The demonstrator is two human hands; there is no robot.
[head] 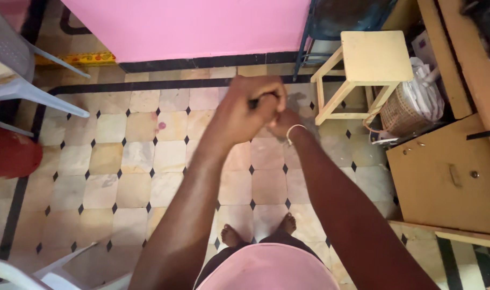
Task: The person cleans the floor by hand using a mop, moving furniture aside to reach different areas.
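**Two hands joined over a tiled floor, with a small dark thing between them**

At the far left a red rounded object (pixel 11 153) lies on the floor, cut off by the edge, so its kind is not clear. Above it stand the pale legs of a plastic chair (pixel 24 80), and a second white chair (pixel 46 268) shows only partly at the bottom corner. Along the foot of the pink wall (pixel 186 24) there is a yellow patterned strip (pixel 76 58); its pattern is too small to make out.

In the middle, above the tiled floor (pixel 132 161), the left hand (pixel 245 107) is closed in a fist around a small dark object (pixel 254 102). Only a short piece of this object shows between the fingers; the rest is hidden, and I cannot tell what it is. The right hand (pixel 285 121) presses against the left one from behind and is mostly covered by it, so it is not possible to say whether it is open or closed. A thin pale bangle (pixel 294 130) goes around the right wrist. Below, two bare feet (pixel 258 232) stand on the tiles.

To the right stands a cream wooden stool (pixel 374 59), and just beside it a woven basket (pixel 401 113) with a white plastic bag (pixel 425 88) in it. At the far right is a brown wooden cabinet (pixel 449 177), cut off by the frame.
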